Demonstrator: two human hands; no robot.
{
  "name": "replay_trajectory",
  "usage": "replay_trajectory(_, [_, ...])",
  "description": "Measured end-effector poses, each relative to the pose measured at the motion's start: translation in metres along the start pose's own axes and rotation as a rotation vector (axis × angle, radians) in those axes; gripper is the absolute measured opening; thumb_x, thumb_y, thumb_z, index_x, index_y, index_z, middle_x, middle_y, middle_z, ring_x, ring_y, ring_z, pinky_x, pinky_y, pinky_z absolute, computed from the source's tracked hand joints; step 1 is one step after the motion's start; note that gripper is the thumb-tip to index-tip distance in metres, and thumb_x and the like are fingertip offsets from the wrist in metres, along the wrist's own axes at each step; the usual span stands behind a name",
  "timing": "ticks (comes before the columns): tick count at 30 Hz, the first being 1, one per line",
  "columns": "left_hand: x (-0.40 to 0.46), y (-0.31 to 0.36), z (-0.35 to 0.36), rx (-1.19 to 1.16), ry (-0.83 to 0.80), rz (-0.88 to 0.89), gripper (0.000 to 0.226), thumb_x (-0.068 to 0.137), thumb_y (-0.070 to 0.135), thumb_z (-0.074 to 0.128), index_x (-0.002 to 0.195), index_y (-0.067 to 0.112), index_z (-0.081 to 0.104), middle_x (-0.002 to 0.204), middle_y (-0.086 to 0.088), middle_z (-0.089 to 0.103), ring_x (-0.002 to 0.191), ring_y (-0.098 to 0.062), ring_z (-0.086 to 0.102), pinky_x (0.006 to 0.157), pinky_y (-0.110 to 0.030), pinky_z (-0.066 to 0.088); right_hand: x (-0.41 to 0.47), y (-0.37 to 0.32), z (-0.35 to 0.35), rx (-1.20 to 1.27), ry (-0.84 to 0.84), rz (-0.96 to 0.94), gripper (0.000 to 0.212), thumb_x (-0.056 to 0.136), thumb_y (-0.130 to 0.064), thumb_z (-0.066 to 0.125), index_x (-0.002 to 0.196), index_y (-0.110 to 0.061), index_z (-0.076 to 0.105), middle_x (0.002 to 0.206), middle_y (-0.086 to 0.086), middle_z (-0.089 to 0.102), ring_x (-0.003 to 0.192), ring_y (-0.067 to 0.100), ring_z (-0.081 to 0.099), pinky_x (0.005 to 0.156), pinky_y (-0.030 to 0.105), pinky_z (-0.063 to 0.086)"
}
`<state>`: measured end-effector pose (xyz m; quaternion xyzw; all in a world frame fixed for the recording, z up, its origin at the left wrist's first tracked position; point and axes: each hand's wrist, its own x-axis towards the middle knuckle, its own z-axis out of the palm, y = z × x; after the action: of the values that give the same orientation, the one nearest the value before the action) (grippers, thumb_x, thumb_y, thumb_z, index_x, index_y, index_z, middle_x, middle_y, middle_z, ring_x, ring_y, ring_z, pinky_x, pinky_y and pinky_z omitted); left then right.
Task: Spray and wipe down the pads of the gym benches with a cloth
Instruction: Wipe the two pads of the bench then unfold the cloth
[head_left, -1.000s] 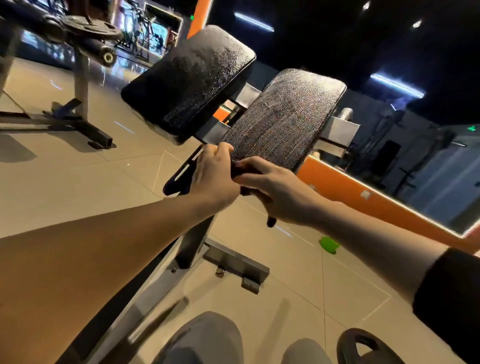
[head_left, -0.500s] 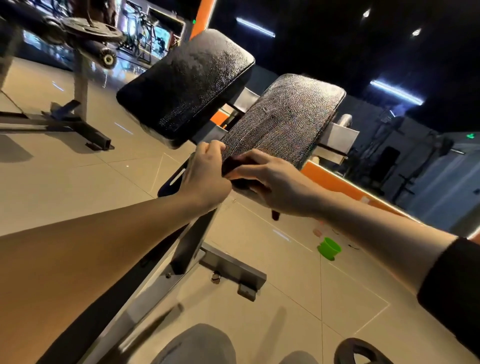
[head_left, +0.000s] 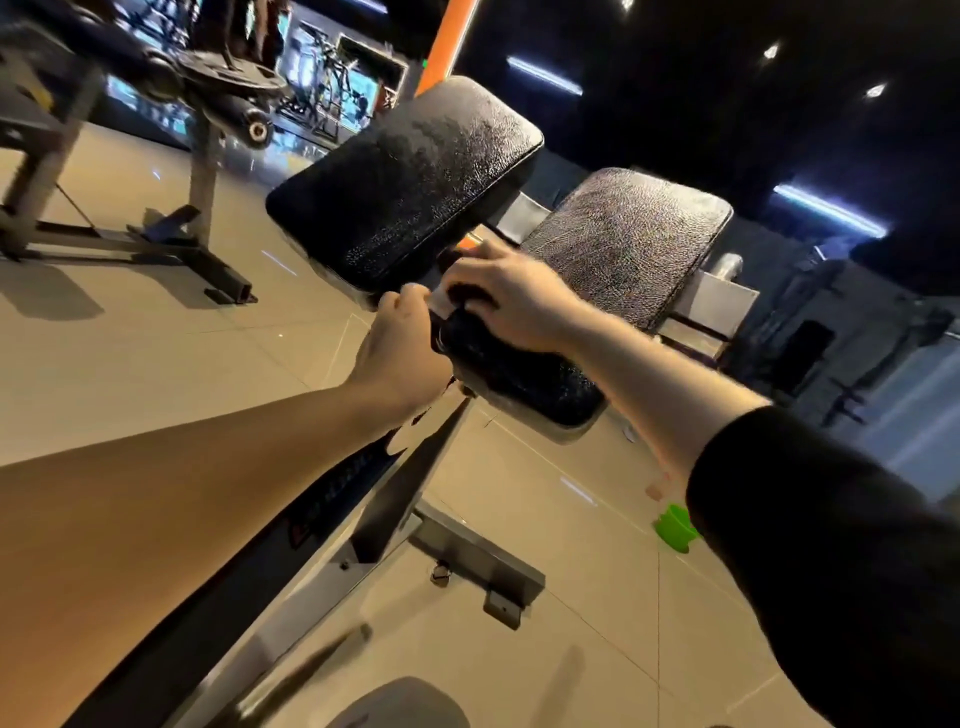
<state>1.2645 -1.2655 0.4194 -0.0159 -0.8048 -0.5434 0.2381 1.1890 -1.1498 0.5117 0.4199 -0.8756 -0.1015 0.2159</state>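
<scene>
Cloth | soft, light, barely seen | pinched by left hand fingers, gripped under curled right hand | wet pad judged slippery; bunching advised.

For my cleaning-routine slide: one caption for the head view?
Both hands, left hand and right hand, grip a dark object below two droplet-speckled black bench pads.

Beige tiled floor carries bench frame foot, second rack base, green object, possibly cup.
</scene>
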Motion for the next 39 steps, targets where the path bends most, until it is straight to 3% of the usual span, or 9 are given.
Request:
replay_trajectory(4, [-0.002,-0.003,-0.004,0.04,0.128,-0.083,0.047,0.088,-0.006,0.051,0.132,0.006,0.041,0.132,-0.017,0.04,0.114,-0.032,0.048,0.099,-0.044,0.044,-0.029,-0.05,0.026,0.097,-0.09,-0.153,0.034,0.082,0.001,0.061,0.112,-0.013,0.067,0.111,0.002,0.054,0.092,0.022,0.056,0.079,0.032,0.05])
replay_trajectory(7, [-0.007,0.001,0.0,0.031,0.051,0.015,0.052,0.088,-0.008,0.051,0.135,0.012,0.042,0.132,-0.015,0.041,0.118,-0.031,0.048,0.101,-0.045,0.045,-0.032,-0.049,0.013,0.136,-0.057,-0.187,0.037,0.076,0.008,0.062,0.106,-0.01,0.071,0.111,0.009,0.06,0.094,0.025,0.061,0.079,0.036,0.054])
replay_trajectory(10, [-0.005,0.009,-0.002,-0.057,0.018,0.1,0.079,0.08,-0.018,0.05,0.147,0.017,0.029,0.14,-0.012,0.039,0.125,-0.027,0.045,0.105,-0.044,0.042,-0.022,-0.019,-0.013,0.06,0.07,-0.069,0.039,0.08,0.005,0.062,0.111,-0.018,0.071,0.116,0.01,0.06,0.102,0.026,0.059,0.085,0.033,0.049])
replay_trajectory(14, [-0.005,0.005,-0.001,-0.044,-0.018,0.024,0.069,0.081,-0.016,0.047,0.143,0.011,0.033,0.137,-0.012,0.043,0.125,-0.026,0.045,0.104,-0.043,0.043,-0.024,0.001,-0.015,-0.037,0.021,0.153,0.042,0.089,-0.011,0.06,0.129,-0.021,0.059,0.127,0.014,0.05,0.114,0.033,0.053,0.092,0.04,0.047])
replay_trajectory(21, [-0.015,0.002,0.009,0.094,-0.136,0.072,0.055,0.086,0.0,0.062,0.136,0.011,0.041,0.129,-0.015,0.039,0.113,-0.032,0.05,0.1,-0.044,0.044,-0.079,-0.05,0.006,0.054,-0.111,-0.171,0.031,0.084,0.004,0.062,0.109,-0.011,0.069,0.121,0.01,0.058,0.109,0.026,0.056,0.087,0.038,0.054])
replay_trajectory(26, [-0.019,0.01,0.011,0.064,-0.112,0.087,0.054,0.084,-0.01,0.052,0.135,0.006,0.044,0.132,-0.012,0.039,0.113,-0.028,0.048,0.101,-0.04,0.043,-0.064,0.01,-0.027,-0.002,0.186,0.165,0.045,0.082,0.003,0.059,0.121,-0.018,0.066,0.131,0.01,0.055,0.117,0.031,0.053,0.095,0.038,0.046])
replay_trajectory(30, [-0.019,0.006,0.012,0.09,-0.119,0.104,0.057,0.082,-0.009,0.053,0.137,0.004,0.045,0.134,-0.01,0.038,0.114,-0.026,0.049,0.103,-0.038,0.042,-0.077,0.007,-0.018,-0.077,0.131,0.281,0.04,0.09,-0.01,0.057,0.13,-0.018,0.06,0.133,0.015,0.05,0.116,0.035,0.052,0.095,0.043,0.047])
replay_trajectory(34, [-0.016,0.003,0.014,0.023,-0.078,0.129,0.037,0.088,0.013,0.062,0.124,0.013,0.053,0.121,-0.008,0.048,0.104,-0.025,0.053,0.096,-0.043,0.047,-0.097,-0.037,-0.002,0.064,0.085,0.058,0.034,0.092,-0.02,0.059,0.126,-0.017,0.063,0.128,0.012,0.056,0.109,0.028,0.057,0.087,0.036,0.05])
replay_trajectory(39, [-0.024,0.017,0.013,-0.463,-0.088,0.133,0.048,0.088,0.052,0.046,0.129,0.028,0.048,0.12,0.0,0.059,0.11,-0.016,0.058,0.091,-0.036,0.052,-0.071,-0.039,-0.014,0.577,0.247,0.337,0.047,0.085,-0.026,0.053,0.131,-0.019,0.06,0.123,0.01,0.062,0.111,0.027,0.06,0.099,0.047,0.047])
